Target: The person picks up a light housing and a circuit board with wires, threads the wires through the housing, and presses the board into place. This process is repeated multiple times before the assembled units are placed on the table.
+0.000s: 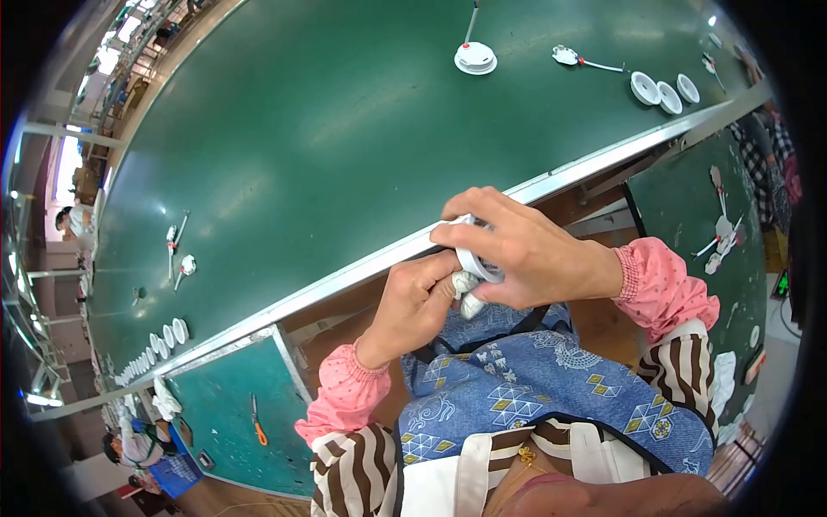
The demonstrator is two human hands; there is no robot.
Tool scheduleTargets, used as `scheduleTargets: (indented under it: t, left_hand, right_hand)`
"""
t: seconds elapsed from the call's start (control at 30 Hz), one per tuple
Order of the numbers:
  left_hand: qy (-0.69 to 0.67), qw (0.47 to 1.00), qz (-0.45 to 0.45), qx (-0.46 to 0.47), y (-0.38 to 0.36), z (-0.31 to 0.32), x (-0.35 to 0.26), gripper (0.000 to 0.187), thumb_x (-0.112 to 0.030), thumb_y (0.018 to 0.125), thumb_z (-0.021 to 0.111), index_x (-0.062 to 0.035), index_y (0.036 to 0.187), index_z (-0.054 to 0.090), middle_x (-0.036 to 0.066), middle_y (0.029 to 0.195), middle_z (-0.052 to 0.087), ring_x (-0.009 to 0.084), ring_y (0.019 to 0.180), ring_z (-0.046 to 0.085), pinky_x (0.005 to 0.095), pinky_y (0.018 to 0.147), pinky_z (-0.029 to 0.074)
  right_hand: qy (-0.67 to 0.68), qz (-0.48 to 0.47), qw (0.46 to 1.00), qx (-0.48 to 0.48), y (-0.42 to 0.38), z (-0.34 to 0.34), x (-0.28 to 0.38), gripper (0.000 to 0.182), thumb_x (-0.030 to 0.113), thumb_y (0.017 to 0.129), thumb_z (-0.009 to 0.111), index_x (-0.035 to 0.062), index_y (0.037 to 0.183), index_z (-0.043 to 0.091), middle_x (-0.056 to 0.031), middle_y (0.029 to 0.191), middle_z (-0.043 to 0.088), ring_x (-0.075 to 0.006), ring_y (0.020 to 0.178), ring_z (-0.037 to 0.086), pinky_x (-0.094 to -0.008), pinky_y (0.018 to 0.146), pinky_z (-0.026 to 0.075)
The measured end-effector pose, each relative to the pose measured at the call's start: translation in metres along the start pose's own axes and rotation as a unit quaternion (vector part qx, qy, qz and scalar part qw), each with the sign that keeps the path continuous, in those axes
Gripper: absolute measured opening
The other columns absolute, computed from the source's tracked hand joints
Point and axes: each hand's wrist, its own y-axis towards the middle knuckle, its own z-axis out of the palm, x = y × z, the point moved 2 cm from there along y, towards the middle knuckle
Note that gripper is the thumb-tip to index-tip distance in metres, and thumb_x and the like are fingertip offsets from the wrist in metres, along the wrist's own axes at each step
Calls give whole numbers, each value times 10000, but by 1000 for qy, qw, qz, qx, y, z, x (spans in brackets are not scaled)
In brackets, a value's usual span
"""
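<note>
A white, ring-shaped plastic housing [482, 269] is held between my two hands over the front edge of the green bench. My right hand [543, 258] wraps round it from the right, fingers curled over its far side. From the left, my left hand [413, 297] closes on its near-left side with bent fingers. White wrapping [465, 283] shows at the fingertips beside the housing. The inside of the housing is partly hidden by my fingers.
On the green bench [327, 172] lie a white round fixture with a cable [475, 58], white cups [644, 88] and a row of white rings [179, 331]. Wired parts [188, 265] rest at left. Orange-handled scissors [260, 431] lie on the lower left table. Other people sit at the far left and right.
</note>
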Motion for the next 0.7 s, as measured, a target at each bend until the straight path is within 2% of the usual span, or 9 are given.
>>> scheduleTargets:
  t: [0.1, 0.13, 0.3, 0.37, 0.7]
  left_hand:
    - [-44, 999, -14, 18, -2, -2, 1, 188, -54, 1001, 546, 3, 1051, 718, 33, 715, 656, 99, 646, 605, 263, 573, 468]
    - [-48, 998, -18, 28, -4, -3, 2, 191, -52, 1002, 542, -1, 1053, 720, 29, 710, 649, 95, 641, 595, 261, 570, 463]
    - [-100, 994, -39, 24, -13, -2, 15, 236, 26, 957, 499, -20, 1059, 707, 41, 694, 608, 96, 605, 556, 272, 566, 454]
    - [-137, 990, -44, 13, -18, 1, 13, 222, 15, 968, 503, -21, 1050, 706, 27, 696, 605, 83, 608, 548, 267, 561, 446]
    - [-201, 977, -77, 10, -12, -3, 21, 179, -50, 1000, 531, -25, 1006, 708, -1, 673, 591, 59, 611, 520, 257, 548, 427]
  right_hand:
    - [95, 34, 994, 39, -1, 4, -6, 551, 23, 637, 801, 34, 1146, 593, -150, 1119, 551, -344, 1026, 595, -425, 847, 501]
    - [130, 39, 990, 24, -1, 5, -7, 513, -9, 634, 786, 31, 1111, 603, -130, 1069, 571, -325, 961, 616, -405, 827, 509]
    - [192, 69, 978, 32, 2, 10, -10, 456, -18, 626, 773, 42, 1056, 635, -108, 1034, 610, -295, 969, 632, -380, 847, 509]
    - [203, 74, 976, 42, 2, 9, -11, 462, -12, 619, 782, 43, 1056, 641, -103, 1043, 620, -284, 982, 634, -377, 860, 508]
    - [270, 143, 948, 94, 8, 18, -30, 546, 209, 667, 883, 58, 1138, 651, -69, 1082, 649, -239, 1011, 633, -365, 899, 494]
